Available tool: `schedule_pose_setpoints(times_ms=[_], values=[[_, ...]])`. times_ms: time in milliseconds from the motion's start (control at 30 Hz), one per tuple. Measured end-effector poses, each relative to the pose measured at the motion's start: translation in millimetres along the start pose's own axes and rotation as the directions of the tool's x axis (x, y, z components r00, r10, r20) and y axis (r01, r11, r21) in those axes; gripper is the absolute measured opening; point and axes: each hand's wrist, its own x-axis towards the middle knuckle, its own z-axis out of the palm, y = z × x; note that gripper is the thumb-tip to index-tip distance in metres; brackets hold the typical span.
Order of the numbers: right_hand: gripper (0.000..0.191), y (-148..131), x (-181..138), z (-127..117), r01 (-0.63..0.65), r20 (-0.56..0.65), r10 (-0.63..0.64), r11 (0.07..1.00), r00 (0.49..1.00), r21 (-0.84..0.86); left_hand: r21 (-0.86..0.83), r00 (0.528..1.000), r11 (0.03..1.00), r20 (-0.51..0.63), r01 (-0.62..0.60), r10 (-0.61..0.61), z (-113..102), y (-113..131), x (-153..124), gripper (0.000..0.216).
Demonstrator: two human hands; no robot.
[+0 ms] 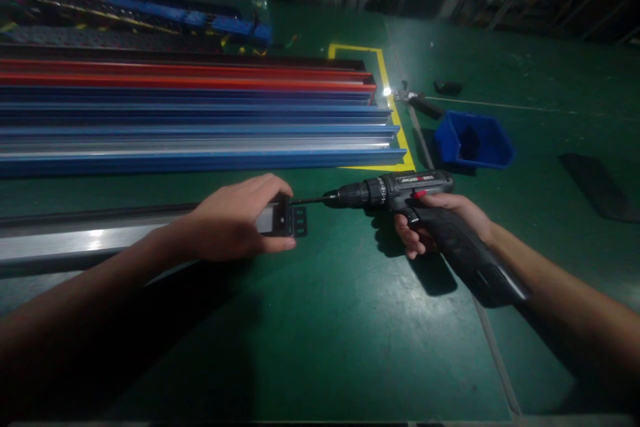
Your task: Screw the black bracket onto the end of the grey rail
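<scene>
My right hand point(440, 220) is wrapped round the grip of a black cordless drill point(410, 190), which lies level and points left. Its long bit point(310, 199) reaches the upper corner of a black end bracket point(299, 221) with slots in its tab. That bracket sits at the right end of a long metal channel point(100, 240). Thumb and fingers of my left hand point(240, 220) grip the channel's end from above and below, at the bracket. The fit between bit and screw is too small to make out.
Several long blue channels point(200, 163) and a red one point(200, 77) lie side by side beyond, near yellow floor tape point(395, 107). A blue bin point(475, 140) with dark contents stands right, near pliers-like tool point(420, 103). A dark flat piece point(600, 187) lies far right.
</scene>
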Motion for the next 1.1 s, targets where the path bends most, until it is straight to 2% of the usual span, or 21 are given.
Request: schedule_pose_setpoints(times_ms=[367, 500, 633, 767, 1100], values=[[0.044, 1.8, -0.8, -4.5, 0.041, 0.032, -0.041, 0.999, 0.999, -0.022, -0.011, 0.999, 0.999, -0.009, 0.048, -0.048, -0.8, 3.8, 0.8, 0.066], [0.041, 3.4, 0.0, -3.0, 0.068, 0.042, -0.065, 0.994, 0.997, -0.087, -0.007, 0.998, 0.998, 0.003, 0.066, -0.066, -1.9, 5.9, 0.9, 0.067], [0.034, 4.3, 1.3, -1.3, 0.099, 0.05, -0.093, 0.987, 0.994, -0.13, -0.008, 0.998, 0.998, -0.003, 0.058, -0.058, -1.9, 4.9, 0.3, 0.068], [0.035, 4.2, 1.8, -1.0, 0.097, 0.063, -0.09, 0.987, 0.994, -0.125, -0.027, 0.999, 0.999, -0.035, 0.025, -0.026, -1.3, 2.5, -0.3, 0.068], [0.031, 5.9, 0.9, 2.8, 0.11, -0.005, -0.114, 0.974, 0.994, -0.196, -0.037, 0.998, 0.999, -0.058, 0.034, -0.036, -2.3, 5.8, -0.5, 0.069]])
